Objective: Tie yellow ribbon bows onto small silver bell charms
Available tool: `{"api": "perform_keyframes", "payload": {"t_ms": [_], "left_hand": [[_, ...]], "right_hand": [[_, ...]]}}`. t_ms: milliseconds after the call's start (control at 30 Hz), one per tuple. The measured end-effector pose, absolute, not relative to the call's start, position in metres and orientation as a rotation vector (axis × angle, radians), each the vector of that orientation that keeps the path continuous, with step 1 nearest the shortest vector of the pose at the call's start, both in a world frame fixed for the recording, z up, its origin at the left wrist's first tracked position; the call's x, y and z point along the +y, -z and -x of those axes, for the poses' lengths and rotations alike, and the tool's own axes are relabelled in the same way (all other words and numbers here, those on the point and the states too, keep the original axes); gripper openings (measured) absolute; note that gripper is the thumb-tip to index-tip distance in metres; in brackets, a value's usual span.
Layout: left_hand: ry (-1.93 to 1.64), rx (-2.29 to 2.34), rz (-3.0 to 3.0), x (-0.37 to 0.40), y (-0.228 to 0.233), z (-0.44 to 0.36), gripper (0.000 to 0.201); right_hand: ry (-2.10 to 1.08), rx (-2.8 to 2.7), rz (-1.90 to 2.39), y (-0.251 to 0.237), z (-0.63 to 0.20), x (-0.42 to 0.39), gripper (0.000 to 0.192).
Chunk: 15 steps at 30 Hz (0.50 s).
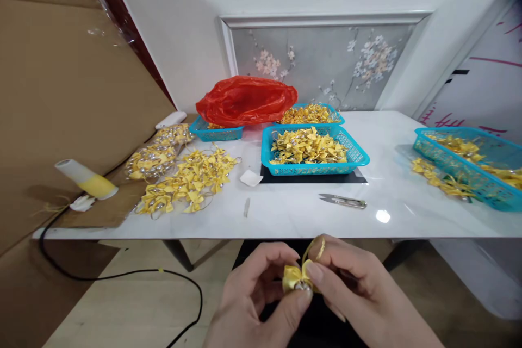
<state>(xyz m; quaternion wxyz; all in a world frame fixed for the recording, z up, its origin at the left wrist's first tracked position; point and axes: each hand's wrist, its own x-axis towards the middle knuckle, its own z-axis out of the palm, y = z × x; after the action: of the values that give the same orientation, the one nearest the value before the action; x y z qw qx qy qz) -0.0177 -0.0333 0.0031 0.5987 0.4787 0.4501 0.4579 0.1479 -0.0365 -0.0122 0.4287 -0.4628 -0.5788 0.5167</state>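
Observation:
Just in front of the table's near edge, both hands hold one yellow ribbon bow (292, 277) with silvery beads at its middle. My left hand (261, 293) pinches it from the left, thumb by the beads. From the other side, my right hand (354, 288) presses a yellow petal between thumb and fingers. A thin golden cord loop (320, 250) rises from the bow by the right fingers. On the white table (285, 217) beyond lie thread snips (342, 201) and a loose pile of similar yellow bows (196, 176).
Blue baskets of yellow bows stand at the centre (315, 169), behind it (342, 118) and at the right (468, 163). A red plastic bag (244, 100) covers another blue basket (216, 133). At left are a yellow-white thread cone (87, 179) and a black cable (122, 274).

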Motion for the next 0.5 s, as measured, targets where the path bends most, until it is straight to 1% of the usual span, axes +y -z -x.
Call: {"api": "perform_keyframes", "payload": {"t_ms": [67, 133, 200, 267, 333, 400, 500], "left_hand": [[-1.019, 1.005, -1.093, -0.03, -0.004, 0.018, 0.009], [-0.973, 0.954, -1.07, -0.026, -0.004, 0.021, 0.009], [-0.952, 0.901, -1.029, -0.024, -0.004, 0.024, 0.023], [-0.95, 0.844, -0.985, -0.023, -0.003, 0.027, 0.041], [-0.959, 0.796, -0.955, -0.025, -0.001, 0.029, 0.05], [-0.984, 0.794, -0.926, -0.027, -0.001, 0.028, 0.047], [-1.04, 0.879, -0.911, -0.029, -0.002, 0.023, 0.035]], "right_hand": [[-1.416, -1.378, 1.121, 0.013, -0.146, -0.037, 0.044], [-1.583, -1.255, 1.07, 0.015, -0.144, -0.037, 0.046], [-1.681, -1.12, 1.027, 0.017, -0.143, -0.037, 0.048], [-1.692, -1.034, 1.009, 0.019, -0.142, -0.037, 0.048], [-1.671, -1.016, 1.007, 0.02, -0.141, -0.037, 0.048], [-1.655, -1.049, 1.006, 0.019, -0.141, -0.037, 0.048], [-1.635, -1.078, 1.013, 0.016, -0.14, -0.037, 0.049]]}}
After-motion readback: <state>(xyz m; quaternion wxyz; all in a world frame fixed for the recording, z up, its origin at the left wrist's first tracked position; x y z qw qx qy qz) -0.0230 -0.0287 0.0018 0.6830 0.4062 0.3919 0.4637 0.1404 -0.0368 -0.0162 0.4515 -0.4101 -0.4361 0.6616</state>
